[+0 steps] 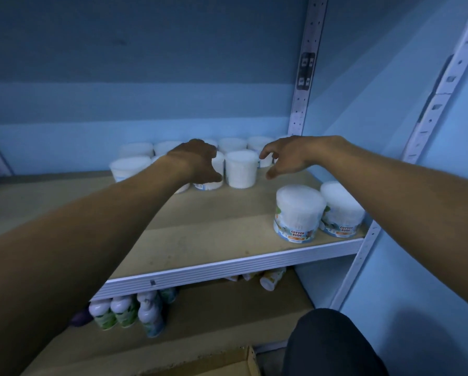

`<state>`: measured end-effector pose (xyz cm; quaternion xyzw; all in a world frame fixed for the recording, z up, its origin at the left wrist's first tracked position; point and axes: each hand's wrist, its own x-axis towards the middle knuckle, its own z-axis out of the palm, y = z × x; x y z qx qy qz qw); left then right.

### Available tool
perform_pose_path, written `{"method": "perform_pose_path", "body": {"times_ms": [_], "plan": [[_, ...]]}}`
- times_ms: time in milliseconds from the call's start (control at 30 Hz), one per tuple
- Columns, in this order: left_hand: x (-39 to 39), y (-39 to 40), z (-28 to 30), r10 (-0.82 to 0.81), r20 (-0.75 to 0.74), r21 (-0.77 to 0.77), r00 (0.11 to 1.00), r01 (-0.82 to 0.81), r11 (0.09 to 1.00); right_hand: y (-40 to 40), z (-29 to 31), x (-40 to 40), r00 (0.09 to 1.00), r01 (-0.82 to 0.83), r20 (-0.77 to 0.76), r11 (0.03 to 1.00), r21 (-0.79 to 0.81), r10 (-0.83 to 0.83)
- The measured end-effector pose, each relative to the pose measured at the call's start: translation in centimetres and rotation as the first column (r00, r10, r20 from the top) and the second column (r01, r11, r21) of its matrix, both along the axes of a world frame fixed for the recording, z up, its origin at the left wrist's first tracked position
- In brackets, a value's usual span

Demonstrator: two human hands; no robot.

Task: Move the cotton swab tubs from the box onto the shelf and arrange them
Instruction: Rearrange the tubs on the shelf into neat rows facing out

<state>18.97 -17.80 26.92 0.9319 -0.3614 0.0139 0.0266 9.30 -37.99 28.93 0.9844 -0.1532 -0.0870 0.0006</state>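
I see both bare arms stretched forward over a wooden shelf point(213, 226), toward its back.

My left hand point(197, 164) has its fingers curled down over a cotton swab tub point(211, 172) in the front row at the back of the shelf, thumb at the tub's right side; it appears to grip the tub, though the hand hides most of it.

My right hand point(284, 156) hovers with fingers spread and loosely bent, holding nothing. It touches no tub.

Between the two hands, just beside the left thumb, stands an upright clear tub point(241, 169) packed with white swabs.

Beyond both hands, against the blue wall point(146, 77), runs a back row of tubs point(232, 144), side by side. To the left of the left wrist stands another tub point(129, 166), with one more behind it.

Nearer to me than the right hand, under the right forearm, two tubs stand touching at the shelf's front right corner: one with a "Cotton Buds" label point(299, 213), and a second point(342, 210) just to its right, partly behind it.

To the right of the right hand rise white perforated metal uprights point(303, 77).

Below the arms, on a lower shelf point(227, 308), a cluster of small white-capped bottles point(127, 310) stands upright, and another bottle point(272, 278) lies tipped over farther right.

At the bottom edge, closest to me, are a cardboard box flap point(227, 362) and a dark-clothed knee point(333, 346).
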Motion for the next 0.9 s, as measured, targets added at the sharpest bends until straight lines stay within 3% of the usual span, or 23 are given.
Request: {"method": "perform_pose_path", "body": {"times_ms": [400, 900], "plan": [[5.5, 0.8, -2.1, 0.016, 0.032, 0.017, 0.999, -0.016, 1.000, 0.7, -3.4, 6.1, 0.998, 0.001, 0.070, 0.999, 0.034, -0.003], [9.6, -4.0, -4.7, -0.047, 0.007, 0.038, 0.999, 0.046, 0.998, -0.5, -6.4, 10.4, 0.992, 0.017, 0.124, 0.995, 0.096, -0.028]]}}
